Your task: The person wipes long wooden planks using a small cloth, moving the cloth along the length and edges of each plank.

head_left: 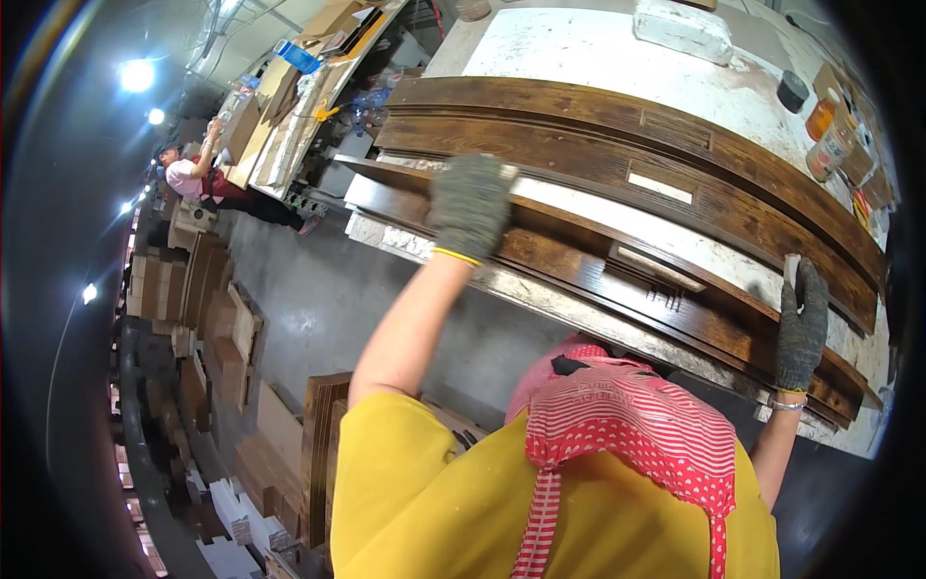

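Long dark brown wooden panels (pixel 617 154) with grooves and rectangular cut-outs lie across a paint-stained white workbench (pixel 588 53). My left hand (pixel 470 203), in a grey knit glove, lies over the left end of the nearer panel (pixel 579 265) with its fingers curled on it. My right hand (pixel 803 328), also gloved, sits at that panel's right end, closed on a small white piece (pixel 792 269) pressed to the wood. My yellow shirt and red-and-white apron fill the lower edge.
A white block (pixel 683 29), a black round lid (pixel 792 92) and orange jars (pixel 830 135) stand on the bench's far side. Stacks of wooden boards (pixel 207 318) cover the floor at left. Another person (pixel 188 177) in a pink top works at a far bench.
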